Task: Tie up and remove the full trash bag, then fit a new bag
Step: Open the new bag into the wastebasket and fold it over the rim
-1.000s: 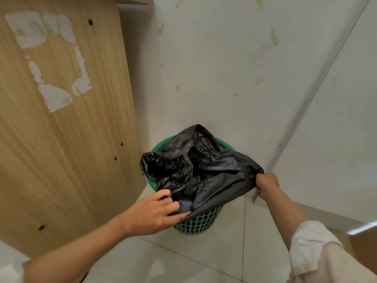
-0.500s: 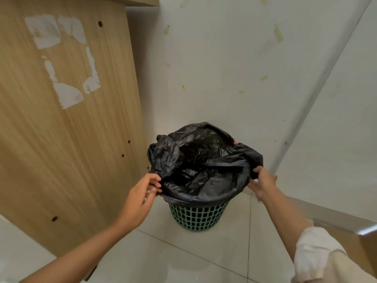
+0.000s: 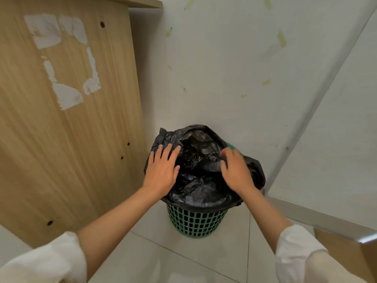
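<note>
A green mesh trash basket (image 3: 195,222) stands on the tiled floor in the corner. A crumpled black trash bag (image 3: 201,184) is draped over its mouth and folded down over most of the rim; a bit of green rim (image 3: 231,145) shows at the far right. My left hand (image 3: 162,168) lies flat on the bag's left side with fingers spread. My right hand (image 3: 235,170) rests on the right side, its fingertips curled into a fold of plastic. What lies under the bag is hidden.
A tall wooden cabinet panel (image 3: 67,119) with torn paper scraps stands close on the left. White walls (image 3: 234,68) meet in the corner behind the basket. Pale floor tiles (image 3: 163,262) stretch toward me. A wooden edge (image 3: 346,248) shows at the lower right.
Both hands moved from the bag's outer edges to its top. The bag, held spread above the basket a second ago, now sits over the rim.
</note>
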`<state>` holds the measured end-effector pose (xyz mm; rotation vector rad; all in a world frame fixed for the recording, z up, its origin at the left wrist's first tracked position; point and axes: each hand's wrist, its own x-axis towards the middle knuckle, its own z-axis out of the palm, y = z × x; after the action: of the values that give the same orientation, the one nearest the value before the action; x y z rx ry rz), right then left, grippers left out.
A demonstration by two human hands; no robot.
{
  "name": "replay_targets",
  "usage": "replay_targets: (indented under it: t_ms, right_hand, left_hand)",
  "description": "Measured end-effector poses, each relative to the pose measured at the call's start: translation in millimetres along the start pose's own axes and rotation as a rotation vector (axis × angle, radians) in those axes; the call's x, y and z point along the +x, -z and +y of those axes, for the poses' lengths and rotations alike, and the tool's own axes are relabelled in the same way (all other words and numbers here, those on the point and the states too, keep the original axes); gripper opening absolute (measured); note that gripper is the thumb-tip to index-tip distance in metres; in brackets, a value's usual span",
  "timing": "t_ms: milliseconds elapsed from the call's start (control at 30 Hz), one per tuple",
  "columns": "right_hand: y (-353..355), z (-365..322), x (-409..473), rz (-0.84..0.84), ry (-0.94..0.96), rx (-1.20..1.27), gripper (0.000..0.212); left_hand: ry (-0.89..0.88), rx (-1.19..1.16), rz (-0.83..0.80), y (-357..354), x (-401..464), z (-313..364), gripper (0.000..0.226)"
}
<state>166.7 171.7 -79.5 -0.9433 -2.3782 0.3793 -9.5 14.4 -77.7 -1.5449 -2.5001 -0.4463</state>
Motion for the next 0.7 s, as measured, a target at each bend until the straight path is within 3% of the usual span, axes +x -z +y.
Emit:
replay_targets:
  t_ms: [100,200,500,700]
  right_hand:
    - [-8.7,14.5,8.8,-0.336,-0.149,-0.278,0.048]
    - [-10.1,25.4,20.0,-0.436,-0.242,-0.368,0.060]
    - [-9.9,35.0,39.2,-0.257,-0.285,-0.355,0.070]
    - [-2.8,44.0,40.5,-0.155,-0.325,-0.450,0.048]
  left_hand:
    - [0.173,-0.109,-0.192,-11.5,11.2,-14.4,0.068]
    - [0.328,-0.236,-0.259,-18.6,19.6,-33.0,0.075]
    - [0.402,-0.544,-0.250,-15.9,40.6,-42.3,0.068]
    - [0.341,-0.548,-0.350,-15.2,47.3,-48.8,0.081]
